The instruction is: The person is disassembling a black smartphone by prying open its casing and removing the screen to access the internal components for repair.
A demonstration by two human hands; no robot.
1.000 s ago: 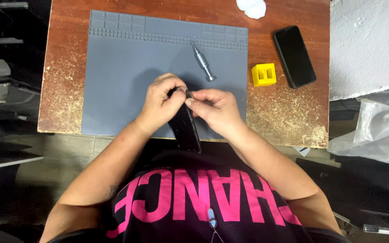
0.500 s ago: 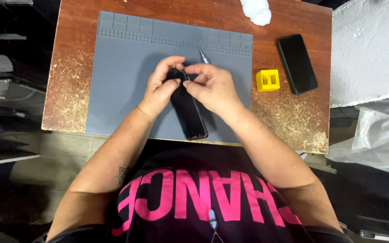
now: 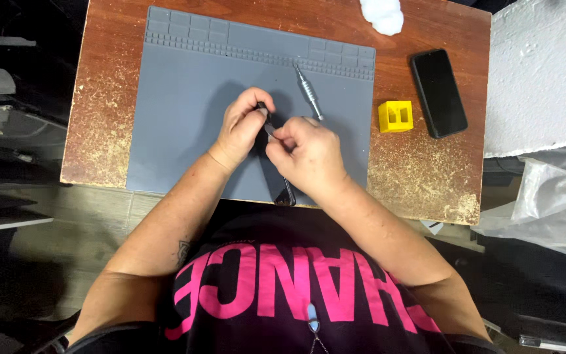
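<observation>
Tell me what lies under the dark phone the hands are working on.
The grey work mat lies under the dark phone. Both hands cover most of the phone, so the mat directly beneath it is hidden.

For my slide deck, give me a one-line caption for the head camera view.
Both hands, left hand and right hand, grip a dark phone over a grey mat.

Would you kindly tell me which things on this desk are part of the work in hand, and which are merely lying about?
In hand:
- dark phone, held by left hand and right hand
- small grey tool between the fingers
- grey work mat beneath

Lying about:
- metal screwdriver on the mat
- yellow block
- second black phone
- white wad
</observation>
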